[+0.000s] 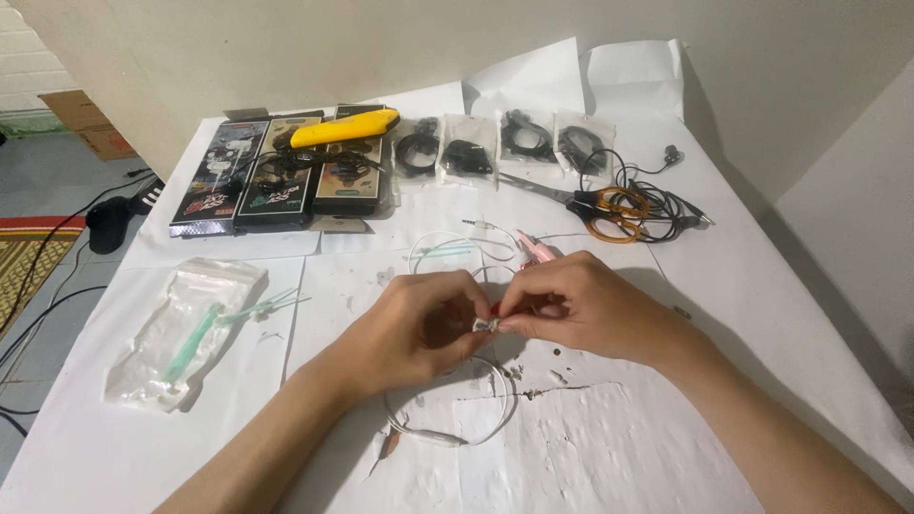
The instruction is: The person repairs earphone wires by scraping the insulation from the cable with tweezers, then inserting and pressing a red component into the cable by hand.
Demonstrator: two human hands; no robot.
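Both hands meet at frame centre: left hand [419, 328] & right hand [571, 305] each pinch a tiny earbud piece [486, 326], its white cable [447, 433] looping below on the surface [666, 457]. Looks like mid-repair; next needs a steady, fine grip. Scissors [609, 211] upper right.

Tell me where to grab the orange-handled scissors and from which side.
Take the scissors by the orange loops, coming from the near right. The blades point up-left toward the small clear bags, and black cable tangles around the handles, so lift clear of it.
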